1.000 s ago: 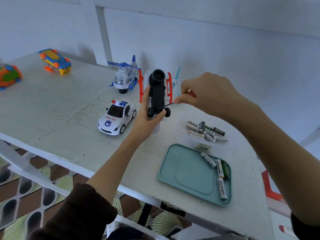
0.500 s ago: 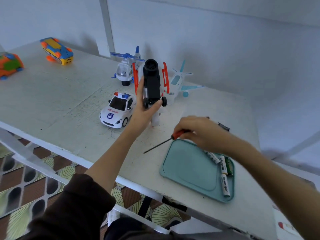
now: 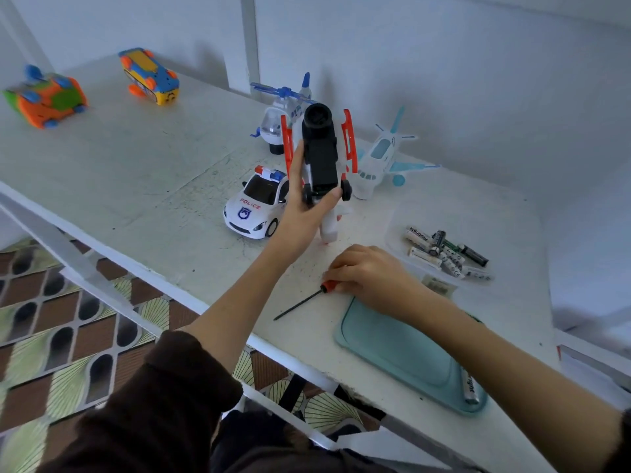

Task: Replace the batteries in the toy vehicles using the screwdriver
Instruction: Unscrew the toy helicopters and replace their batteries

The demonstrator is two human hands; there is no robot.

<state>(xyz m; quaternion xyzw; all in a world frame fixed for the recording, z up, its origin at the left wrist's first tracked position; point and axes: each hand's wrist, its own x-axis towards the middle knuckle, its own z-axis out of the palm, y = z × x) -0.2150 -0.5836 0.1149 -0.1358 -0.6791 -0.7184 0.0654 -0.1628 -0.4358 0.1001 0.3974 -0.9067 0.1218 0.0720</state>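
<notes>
We see the left hand lifted above the white painted desk, its grip wrapped round a white toy vehicle with a black underside and red side rails, held upright with the black belly facing us, the thumb across the lower end between the small black wheels. Down on the desk, near us, the right hand rests knuckles up on the red-handled screwdriver with a thin dark shaft; its grip is curled over the red handle, and the shaft lies flat on the desk, pointing left and towards the near edge. Just to the right of that hand sits a teal plastic tray, the forearm crossing over it, with a white battery lying at its near right corner. Farther right we spot a loose heap of white and black batteries in a clear shallow dish. Behind the raised toy stand a white and blue toy helicopter and a white toy airplane with pale blue wings, and just left of the wrist is a white police car toy. Far left sit an orange and green toy vehicle and a yellow and blue toy vehicle, well apart from the rest.
</notes>
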